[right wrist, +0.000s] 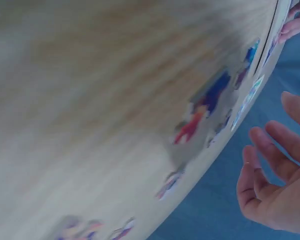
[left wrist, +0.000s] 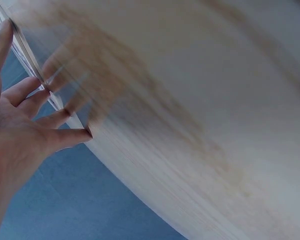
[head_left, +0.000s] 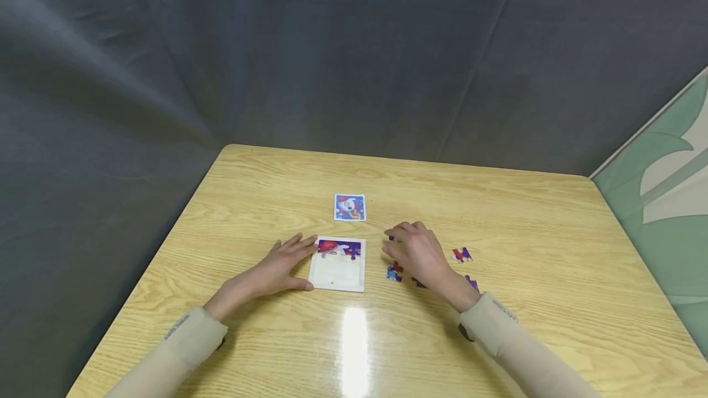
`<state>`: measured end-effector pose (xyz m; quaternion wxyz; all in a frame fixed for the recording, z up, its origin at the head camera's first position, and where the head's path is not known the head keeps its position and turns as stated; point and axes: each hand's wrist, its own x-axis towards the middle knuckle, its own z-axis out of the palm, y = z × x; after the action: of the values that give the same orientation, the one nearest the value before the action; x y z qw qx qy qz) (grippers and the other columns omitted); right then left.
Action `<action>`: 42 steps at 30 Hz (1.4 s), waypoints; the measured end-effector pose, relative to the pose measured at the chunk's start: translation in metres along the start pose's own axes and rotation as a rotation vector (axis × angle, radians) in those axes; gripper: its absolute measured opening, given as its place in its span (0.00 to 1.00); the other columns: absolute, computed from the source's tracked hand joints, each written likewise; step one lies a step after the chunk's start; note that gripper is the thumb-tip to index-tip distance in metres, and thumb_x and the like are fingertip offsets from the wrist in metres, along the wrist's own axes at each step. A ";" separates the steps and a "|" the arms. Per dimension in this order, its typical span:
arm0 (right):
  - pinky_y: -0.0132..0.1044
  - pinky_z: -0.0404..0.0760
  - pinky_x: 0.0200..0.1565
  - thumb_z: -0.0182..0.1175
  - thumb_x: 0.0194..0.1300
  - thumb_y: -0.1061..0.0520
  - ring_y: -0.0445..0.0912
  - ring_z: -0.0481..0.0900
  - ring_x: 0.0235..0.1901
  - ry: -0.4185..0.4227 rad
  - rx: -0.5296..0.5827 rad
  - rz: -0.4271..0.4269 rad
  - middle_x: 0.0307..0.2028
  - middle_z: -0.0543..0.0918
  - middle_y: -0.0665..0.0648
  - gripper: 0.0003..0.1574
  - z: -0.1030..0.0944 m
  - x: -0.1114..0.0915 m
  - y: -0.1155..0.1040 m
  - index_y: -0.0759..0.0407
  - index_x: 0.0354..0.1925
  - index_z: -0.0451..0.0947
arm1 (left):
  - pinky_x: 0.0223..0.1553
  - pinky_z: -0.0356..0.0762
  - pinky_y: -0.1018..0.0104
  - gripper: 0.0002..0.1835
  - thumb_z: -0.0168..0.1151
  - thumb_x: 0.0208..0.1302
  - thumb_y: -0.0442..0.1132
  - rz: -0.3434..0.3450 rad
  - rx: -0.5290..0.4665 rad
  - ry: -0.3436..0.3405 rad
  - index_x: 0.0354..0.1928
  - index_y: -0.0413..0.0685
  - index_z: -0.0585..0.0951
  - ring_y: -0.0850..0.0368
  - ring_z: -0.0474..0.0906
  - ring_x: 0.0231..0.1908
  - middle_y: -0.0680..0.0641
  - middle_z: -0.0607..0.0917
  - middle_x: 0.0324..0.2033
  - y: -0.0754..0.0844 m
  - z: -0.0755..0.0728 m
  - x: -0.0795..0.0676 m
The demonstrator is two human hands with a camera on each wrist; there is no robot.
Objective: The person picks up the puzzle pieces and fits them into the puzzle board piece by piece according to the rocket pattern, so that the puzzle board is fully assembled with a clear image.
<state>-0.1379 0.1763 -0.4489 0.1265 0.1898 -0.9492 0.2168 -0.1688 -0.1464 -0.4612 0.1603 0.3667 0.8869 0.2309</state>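
A white puzzle tray (head_left: 338,274) lies flat on the table, with a row of joined jigsaw pieces (head_left: 332,246) along its far side. My left hand (head_left: 279,269) rests at the tray's left edge, fingers and thumb spread and touching it; the left wrist view shows the same hand (left wrist: 30,132) with straight fingertips on the tabletop. To the right of the tray, my right hand (head_left: 419,255) hovers over loose jigsaw pieces (head_left: 394,273) and partly hides some. Its fingers (right wrist: 277,155) are loosely bent in the right wrist view, with nothing visible between them.
A small picture card (head_left: 350,207) lies beyond the tray. More loose pieces sit farther right, including a red and purple jigsaw piece (head_left: 461,255) and another beside the right wrist. A dark curtain (head_left: 354,66) hangs behind the wooden table (head_left: 525,232).
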 end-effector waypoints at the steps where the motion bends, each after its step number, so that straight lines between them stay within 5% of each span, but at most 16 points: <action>1: 0.43 0.77 0.31 0.70 0.57 0.53 0.54 0.78 0.39 -0.001 -0.005 -0.005 0.42 0.85 0.58 0.20 0.000 -0.003 0.002 0.62 0.46 0.83 | 0.65 0.39 0.28 0.44 0.68 0.57 0.53 -0.001 0.000 -0.001 0.71 0.41 0.63 0.37 0.44 0.72 0.43 0.56 0.73 0.000 0.000 0.000; 6: 0.48 0.79 0.34 0.72 0.55 0.55 0.58 0.79 0.40 -0.021 0.008 0.009 0.42 0.85 0.61 0.21 -0.003 -0.004 0.012 0.64 0.45 0.83 | 0.65 0.39 0.29 0.44 0.68 0.57 0.53 -0.012 0.011 0.001 0.71 0.42 0.63 0.37 0.43 0.72 0.43 0.56 0.73 -0.001 -0.003 -0.001; 15: 0.48 0.77 0.37 0.70 0.57 0.54 0.55 0.75 0.40 -0.195 0.022 0.188 0.45 0.82 0.61 0.24 0.002 0.009 0.033 0.64 0.50 0.81 | 0.66 0.36 0.29 0.45 0.67 0.57 0.54 -0.019 -0.011 -0.019 0.72 0.43 0.62 0.38 0.42 0.73 0.44 0.55 0.73 -0.003 0.001 -0.001; 33: 0.41 0.76 0.37 0.69 0.58 0.60 0.50 0.73 0.37 -0.172 0.131 0.265 0.37 0.79 0.59 0.15 0.007 0.016 0.039 0.64 0.44 0.81 | 0.66 0.37 0.30 0.44 0.67 0.58 0.54 -0.018 0.000 -0.014 0.71 0.43 0.62 0.39 0.42 0.73 0.44 0.55 0.74 0.001 -0.002 0.000; 42: 0.44 0.77 0.37 0.71 0.56 0.59 0.50 0.76 0.34 -0.174 0.092 0.251 0.32 0.82 0.57 0.16 0.004 0.017 0.037 0.62 0.42 0.81 | 0.66 0.37 0.30 0.44 0.67 0.58 0.54 -0.017 0.012 -0.012 0.72 0.42 0.62 0.39 0.42 0.73 0.44 0.55 0.74 0.001 -0.002 0.002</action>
<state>-0.1693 0.1996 -0.4605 0.0068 0.0935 -0.9619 0.2570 -0.1702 -0.1451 -0.4597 0.1653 0.3616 0.8902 0.2223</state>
